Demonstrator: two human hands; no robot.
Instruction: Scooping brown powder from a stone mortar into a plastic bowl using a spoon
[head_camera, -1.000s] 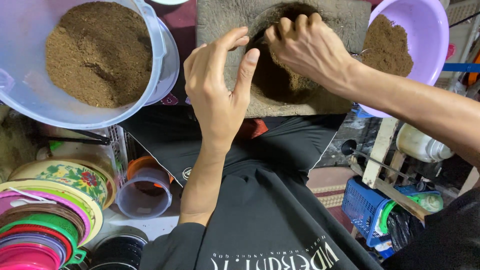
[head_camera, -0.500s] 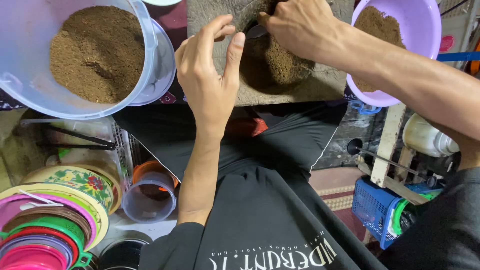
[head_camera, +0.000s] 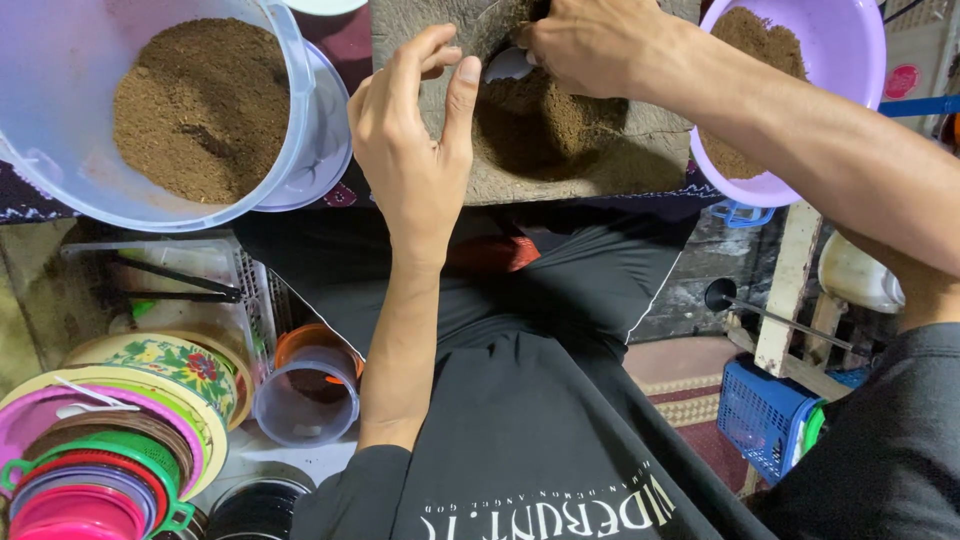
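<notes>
The left hand (head_camera: 415, 150) stands on edge against the near rim of the rough grey stone grinding slab (head_camera: 640, 160), fingers straight and together, gripping nothing. The right hand (head_camera: 590, 45) reaches in from the right, forearm sloping down across the view, fingers curled around a small metal spoon (head_camera: 508, 66) whose bowl shows just beneath the knuckles. The slab lies across the person's lap, above black cloth. The heap of brown ground powder (head_camera: 545, 125) sits in the slab's hollow, between the two hands. Left of it stands a translucent round plastic tub (head_camera: 290, 90) holding more powder; right of it, a lilac plastic basin (head_camera: 850, 50) likewise. Stacked coloured plastic bowls (head_camera: 90, 470) and a small blue crate (head_camera: 765, 415) lie on the floor.
</notes>
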